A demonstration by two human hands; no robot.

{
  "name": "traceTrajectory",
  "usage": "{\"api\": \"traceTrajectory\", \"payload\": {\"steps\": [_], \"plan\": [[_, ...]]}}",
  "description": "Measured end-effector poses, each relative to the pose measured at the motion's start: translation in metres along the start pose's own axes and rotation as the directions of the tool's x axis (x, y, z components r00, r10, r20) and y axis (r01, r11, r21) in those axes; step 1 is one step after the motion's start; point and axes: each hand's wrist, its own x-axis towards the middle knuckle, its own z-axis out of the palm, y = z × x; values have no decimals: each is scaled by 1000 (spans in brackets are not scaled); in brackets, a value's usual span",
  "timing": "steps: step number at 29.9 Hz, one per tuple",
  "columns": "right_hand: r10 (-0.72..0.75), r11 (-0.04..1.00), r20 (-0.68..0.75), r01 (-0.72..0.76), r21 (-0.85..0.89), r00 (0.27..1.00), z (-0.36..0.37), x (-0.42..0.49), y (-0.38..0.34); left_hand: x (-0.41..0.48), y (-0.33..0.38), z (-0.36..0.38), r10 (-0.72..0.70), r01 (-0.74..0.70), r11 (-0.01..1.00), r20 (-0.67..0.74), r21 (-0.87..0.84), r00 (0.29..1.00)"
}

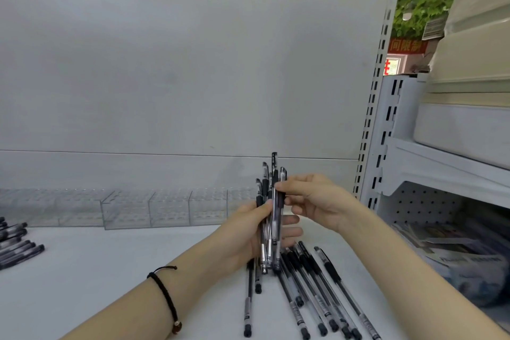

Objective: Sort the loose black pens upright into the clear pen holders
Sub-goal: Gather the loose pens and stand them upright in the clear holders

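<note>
On a white shelf (110,270), spare pens (16,246) lie at the left edge; clear pen holders (127,210), seemingly empty, line the back. A person's left hand (242,237) grips an upright bundle of black pens (273,174), the right hand (317,199) pinching one. More loose pens (311,284) fan along the front edge. Singling out a pen appears the step in hand; next it must be drawn free and stood in a holder.

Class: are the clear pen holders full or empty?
Empty, as far as visible: no pens stand in the clear pen holders; the left hand grips a pen bundle.
</note>
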Motion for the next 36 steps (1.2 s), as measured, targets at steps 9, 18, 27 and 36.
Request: {"api": "traceTrajectory", "payload": {"steps": [9,18,27,36], "plan": [[-39,981,-55,28,-191,998,-4,1,5,3,-5,-3,17,-17,1000,-1,15,1000],[393,163,-136,-215,-963,909,-32,-20,-10,12,-4,-13,105,-107,994,-51,-19,993],[379,329,-81,-216,-919,922,-26,-13,-2,11,-4,-13,102,-103,995,-48,-15,994],[134,456,-129,-176,-873,983,-21,1,14,13,-5,-15,109,-109,994,-80,6,991]]}}
